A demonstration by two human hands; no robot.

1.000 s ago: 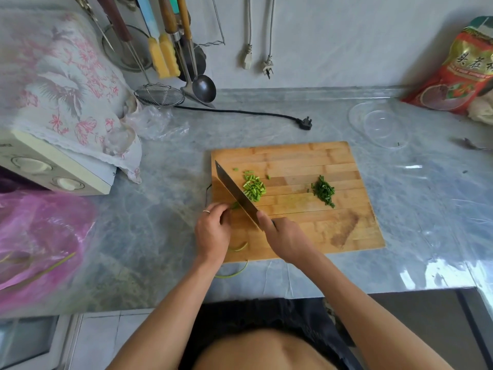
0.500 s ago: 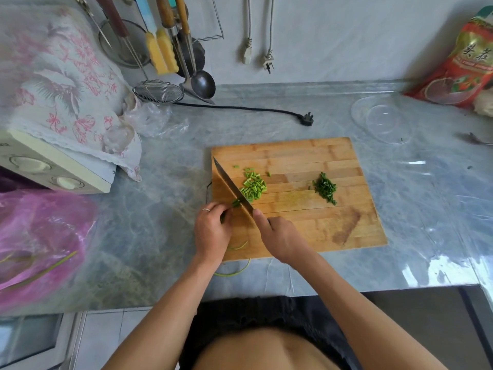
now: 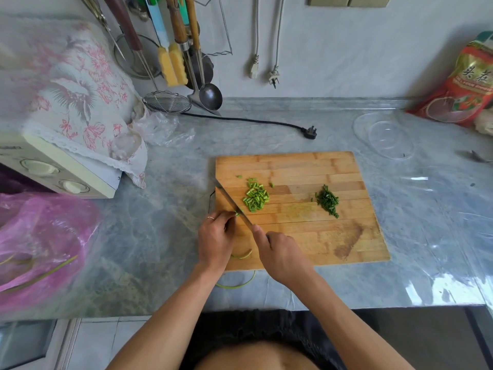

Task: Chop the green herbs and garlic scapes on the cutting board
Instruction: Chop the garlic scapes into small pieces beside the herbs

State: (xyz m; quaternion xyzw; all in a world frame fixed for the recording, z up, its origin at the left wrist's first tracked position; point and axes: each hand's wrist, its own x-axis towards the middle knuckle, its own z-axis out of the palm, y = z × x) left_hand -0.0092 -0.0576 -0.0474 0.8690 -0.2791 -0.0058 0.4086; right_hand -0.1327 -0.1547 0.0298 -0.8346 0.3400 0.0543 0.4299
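Head view: wooden cutting board (image 3: 306,166) on grey tabletop (image 3: 165,209). Right hand (image 3: 280,253) clamped on knife (image 3: 232,202), blade on board. Left hand (image 3: 214,239) pinches garlic scape (image 3: 244,255) at blade. Chopped scape pile (image 3: 255,199) mid-board; dark chopped herbs (image 3: 328,201) further right.

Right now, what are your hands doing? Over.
Right hand gripping knife, left hand pinning garlic scape. Two chopped piles on cutting board. Nothing blocking.
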